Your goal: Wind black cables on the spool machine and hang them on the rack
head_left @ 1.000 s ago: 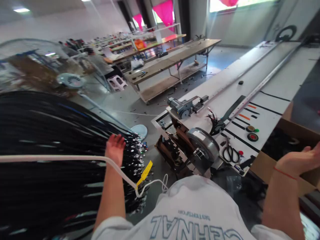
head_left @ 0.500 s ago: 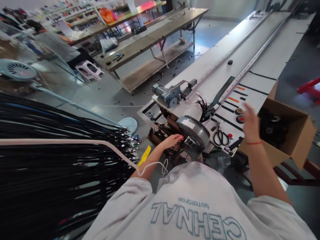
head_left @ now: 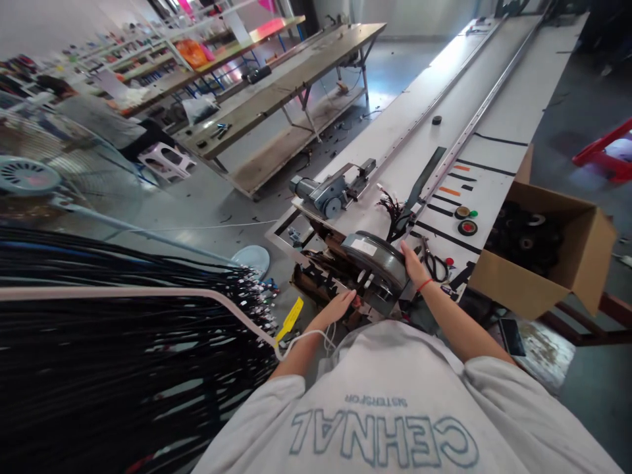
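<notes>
A machine with a large round grey housing (head_left: pixel 375 257) stands at the near end of the long white table. My left hand (head_left: pixel 338 308) is at the machine's near side, with its fingertips pressed together beside small white parts; what they pinch is too small to make out. My right hand (head_left: pixel 415 266) is at the housing's right edge, fingers closed and partly hidden; what it grips cannot be made out. Just beyond the housing lies a bundle of black wires (head_left: pixel 392 214) with small connectors. Black-handled scissors (head_left: pixel 435 266) lie right of my right hand.
Tape rolls (head_left: pixel 467 227) and black strips lie on the white table (head_left: pixel 513 99). An open cardboard box (head_left: pixel 523 283) of black parts stands at right. Many black cables (head_left: pixel 123 349) hang at left, near a fan (head_left: pixel 29 174). A person (head_left: pixel 93 118) sits farther back.
My right hand has come down and left from above the tape rolls to the housing's right edge. My left hand has stayed by the machine, slightly lower. The view has shifted a little.
</notes>
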Tool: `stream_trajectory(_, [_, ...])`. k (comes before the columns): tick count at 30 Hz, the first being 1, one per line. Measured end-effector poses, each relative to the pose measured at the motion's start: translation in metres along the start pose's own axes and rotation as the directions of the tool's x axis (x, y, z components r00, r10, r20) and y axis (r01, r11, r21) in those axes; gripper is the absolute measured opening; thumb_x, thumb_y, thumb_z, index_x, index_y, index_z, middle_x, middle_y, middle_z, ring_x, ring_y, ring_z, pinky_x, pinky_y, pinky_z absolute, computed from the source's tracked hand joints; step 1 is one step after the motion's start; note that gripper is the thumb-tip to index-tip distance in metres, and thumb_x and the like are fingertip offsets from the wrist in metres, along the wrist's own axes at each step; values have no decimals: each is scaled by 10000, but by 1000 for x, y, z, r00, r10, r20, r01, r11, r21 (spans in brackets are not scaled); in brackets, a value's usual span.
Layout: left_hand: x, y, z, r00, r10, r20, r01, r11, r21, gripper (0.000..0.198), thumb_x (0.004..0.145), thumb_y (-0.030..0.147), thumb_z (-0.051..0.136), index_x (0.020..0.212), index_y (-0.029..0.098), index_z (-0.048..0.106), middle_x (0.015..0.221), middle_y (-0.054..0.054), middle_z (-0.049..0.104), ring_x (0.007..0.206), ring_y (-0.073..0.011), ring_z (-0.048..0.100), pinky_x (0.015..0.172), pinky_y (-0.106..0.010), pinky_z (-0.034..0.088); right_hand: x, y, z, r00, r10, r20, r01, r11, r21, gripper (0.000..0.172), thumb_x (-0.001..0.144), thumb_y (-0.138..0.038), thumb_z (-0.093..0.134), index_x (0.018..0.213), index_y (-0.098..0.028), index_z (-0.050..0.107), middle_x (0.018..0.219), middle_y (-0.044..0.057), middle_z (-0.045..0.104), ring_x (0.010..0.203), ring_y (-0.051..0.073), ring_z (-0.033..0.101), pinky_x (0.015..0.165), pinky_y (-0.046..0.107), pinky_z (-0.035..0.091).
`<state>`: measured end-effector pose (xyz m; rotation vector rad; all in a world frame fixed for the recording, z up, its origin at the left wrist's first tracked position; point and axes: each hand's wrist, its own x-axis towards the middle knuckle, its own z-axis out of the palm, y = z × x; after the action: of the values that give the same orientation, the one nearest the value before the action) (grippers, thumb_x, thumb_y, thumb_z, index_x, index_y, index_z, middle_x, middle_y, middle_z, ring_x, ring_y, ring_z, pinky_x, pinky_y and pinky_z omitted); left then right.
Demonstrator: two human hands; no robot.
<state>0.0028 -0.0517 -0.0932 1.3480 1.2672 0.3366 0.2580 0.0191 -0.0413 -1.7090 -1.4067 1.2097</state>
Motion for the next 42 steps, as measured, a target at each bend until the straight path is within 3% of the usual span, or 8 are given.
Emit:
stream_trajectory(3, [-6, -7, 5, 998, 35, -44, -34, 999, 25, 589, 855, 697, 343, 816, 161, 583, 750, -51, 637, 770, -181, 583, 810, -325, 463, -11, 36, -14, 978, -128, -162, 99, 979, -178, 588, 904, -566, 215, 730, -174, 619, 872, 113, 639, 926, 259, 572, 914, 387, 430])
stream_trajectory(5, [-9, -13, 8, 999, 42, -26, -42, 999, 21, 607, 842, 721, 339, 807, 161, 570, 719, -45, 608, 727, -172, 562, 765, -316, 462, -15, 54, -33, 917, -172, -361, 33, 932, -361, 460, 874, -505, 371, 952, -148, 650, 1166, 163, 595, 1146, 294, 497, 1021, 438, 351])
stream_trajectory(8, [-14, -25, 10, 999, 16, 50, -15, 1000, -19, 641, 786, 779, 364, 756, 165, 545, 715, -47, 588, 698, -162, 538, 714, -298, 452, -14, 77, -65, 735, 57, -676, -370, 869, -329, 740, 769, -519, 587, 1329, -53, 461, 1437, 268, 347, 1313, 379, 339, 1058, 515, 297])
stream_trajectory(11, [-21, -37, 10, 997, 13, 80, -18, 998, 61, 637, 758, 789, 393, 724, 170, 538, 726, -51, 584, 722, -170, 527, 735, -302, 434, -10, 95, -84, 631, 273, -726, -552, 816, -172, 978, 700, -575, 670, 1425, -17, 323, 1480, 307, 244, 1295, 425, 366, 1026, 523, 351])
stream_trajectory(20, [-37, -48, 17, 998, -3, -60, 14, 983, 184, 485, 873, 596, 348, 745, 168, 537, 718, -40, 586, 705, -165, 538, 710, -286, 419, -5, 129, -97, 626, 206, -752, -375, 925, -60, 1099, 584, -589, 739, 1434, -46, 304, 1400, 276, 402, 1269, 417, 402, 1052, 544, 323])
stream_trajectory(25, [-43, -43, 21, 985, 3, -173, 20, 991, 130, 420, 876, 540, 408, 763, 164, 555, 685, -19, 584, 675, -150, 525, 660, -267, 414, -5, 131, -95, 628, 187, -755, -395, 913, -102, 968, 698, -617, 643, 1432, -74, 322, 1370, 271, 420, 1245, 435, 427, 1023, 590, 336])
stream_trajectory(34, [-47, -40, 26, 972, 20, -235, -36, 998, -61, 551, 856, 684, 291, 665, 192, 449, 585, 31, 417, 590, -125, 416, 618, -265, 373, -8, 126, -91, 626, 172, -761, -388, 915, -113, 921, 715, -586, 636, 1411, -50, 359, 1374, 275, 429, 1256, 415, 426, 1024, 560, 353])
stream_trajectory(42, [-25, -15, 32, 964, 52, -262, -65, 997, -42, 519, 873, 654, 324, 740, 184, 503, 645, 6, 495, 624, -139, 465, 633, -269, 396, -8, 131, -91, 627, 168, -761, -387, 915, -116, 912, 715, -621, 616, 1407, -81, 369, 1380, 258, 429, 1249, 411, 431, 1014, 564, 362])
